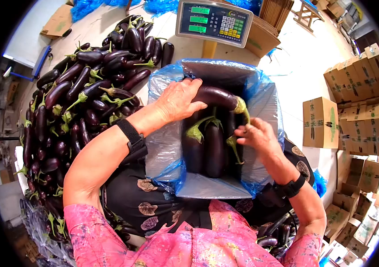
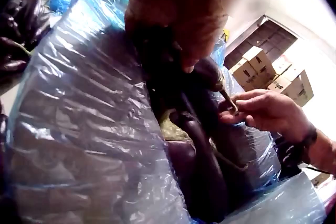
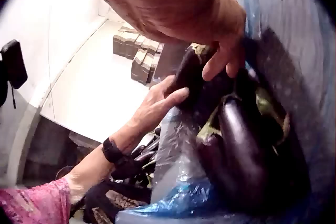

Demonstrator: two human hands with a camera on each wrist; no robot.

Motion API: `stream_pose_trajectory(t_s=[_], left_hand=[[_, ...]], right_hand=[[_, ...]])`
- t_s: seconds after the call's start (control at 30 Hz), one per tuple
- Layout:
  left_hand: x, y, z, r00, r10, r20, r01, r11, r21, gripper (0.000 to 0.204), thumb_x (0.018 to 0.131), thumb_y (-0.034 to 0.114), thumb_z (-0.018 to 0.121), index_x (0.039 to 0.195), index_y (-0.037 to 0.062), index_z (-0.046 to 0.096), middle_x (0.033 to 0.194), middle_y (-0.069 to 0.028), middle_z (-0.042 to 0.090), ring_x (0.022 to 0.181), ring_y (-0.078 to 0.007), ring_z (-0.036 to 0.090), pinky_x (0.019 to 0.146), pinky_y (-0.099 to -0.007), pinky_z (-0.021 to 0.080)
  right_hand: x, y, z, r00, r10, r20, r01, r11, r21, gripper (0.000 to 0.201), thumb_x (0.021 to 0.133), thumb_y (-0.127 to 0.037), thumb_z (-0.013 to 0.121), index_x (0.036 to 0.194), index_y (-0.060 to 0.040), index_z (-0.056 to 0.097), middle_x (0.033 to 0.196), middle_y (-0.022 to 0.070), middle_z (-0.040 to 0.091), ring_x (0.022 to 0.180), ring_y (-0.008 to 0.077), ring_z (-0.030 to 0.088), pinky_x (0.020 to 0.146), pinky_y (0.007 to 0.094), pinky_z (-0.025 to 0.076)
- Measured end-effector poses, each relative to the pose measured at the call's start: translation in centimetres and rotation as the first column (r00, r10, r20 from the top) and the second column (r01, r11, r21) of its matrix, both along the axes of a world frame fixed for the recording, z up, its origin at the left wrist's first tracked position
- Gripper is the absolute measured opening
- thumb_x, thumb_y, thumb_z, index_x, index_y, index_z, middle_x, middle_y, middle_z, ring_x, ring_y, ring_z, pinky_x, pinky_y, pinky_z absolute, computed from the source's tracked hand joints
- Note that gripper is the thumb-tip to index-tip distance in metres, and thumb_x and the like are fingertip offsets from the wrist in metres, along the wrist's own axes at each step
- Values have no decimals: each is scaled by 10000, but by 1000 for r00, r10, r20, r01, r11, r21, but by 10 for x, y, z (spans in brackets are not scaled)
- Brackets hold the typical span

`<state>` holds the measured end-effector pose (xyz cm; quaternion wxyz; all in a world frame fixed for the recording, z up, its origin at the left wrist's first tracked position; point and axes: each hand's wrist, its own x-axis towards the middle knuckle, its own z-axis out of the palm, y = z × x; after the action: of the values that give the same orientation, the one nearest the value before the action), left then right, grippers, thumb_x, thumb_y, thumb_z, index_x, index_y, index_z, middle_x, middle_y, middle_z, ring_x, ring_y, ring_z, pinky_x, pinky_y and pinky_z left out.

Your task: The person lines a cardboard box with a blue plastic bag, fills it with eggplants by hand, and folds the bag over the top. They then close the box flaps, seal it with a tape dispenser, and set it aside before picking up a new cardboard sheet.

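Note:
My left hand (image 1: 178, 100) grips the blunt end of an eggplant (image 1: 216, 97) lying crosswise near the far end of a box lined with blue plastic (image 1: 163, 151). My right hand (image 1: 260, 137) pinches that eggplant's green stem at the right wall; the left wrist view also shows the right hand (image 2: 270, 112) with the stem between thumb and fingers. Below it, several eggplants (image 1: 215, 151) lie lengthwise, stems toward the far side. In the right wrist view, the left hand (image 3: 152, 109) holds the eggplant (image 3: 186, 74) from the outer side, thumb along it.
A large heap of eggplants (image 1: 82, 98) lies left of the box. Beyond the box stands a scale display (image 1: 214, 22) with lit green digits. Cartons (image 1: 321, 122) are stacked at the right, and flattened cardboard (image 1: 260, 38) stands behind the scale.

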<state>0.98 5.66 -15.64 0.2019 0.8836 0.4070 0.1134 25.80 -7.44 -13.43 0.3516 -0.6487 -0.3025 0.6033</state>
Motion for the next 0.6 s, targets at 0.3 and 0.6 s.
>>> stream_pose_trajectory(t_s=[0.3,0.6], left_hand=[[10,20,-17,896,-250,-368,301,950,88,615,808,321,768,1326,73,549,1123,-177,635,1094,-355,619,963,-495,422],[15,-3,-18,900,-66,-431,268,864,426,427,806,252,712,1153,18,627,998,-112,678,954,-270,653,903,-423,458]], right_hand=[[-18,-12,-25,527,531,664,-584,793,-171,124,893,-13,537,987,67,551,903,264,677,880,387,715,662,462,590],[-30,5,-35,-5,440,898,-726,616,-305,93,852,-85,596,896,-4,587,723,200,686,687,372,704,608,469,558]])
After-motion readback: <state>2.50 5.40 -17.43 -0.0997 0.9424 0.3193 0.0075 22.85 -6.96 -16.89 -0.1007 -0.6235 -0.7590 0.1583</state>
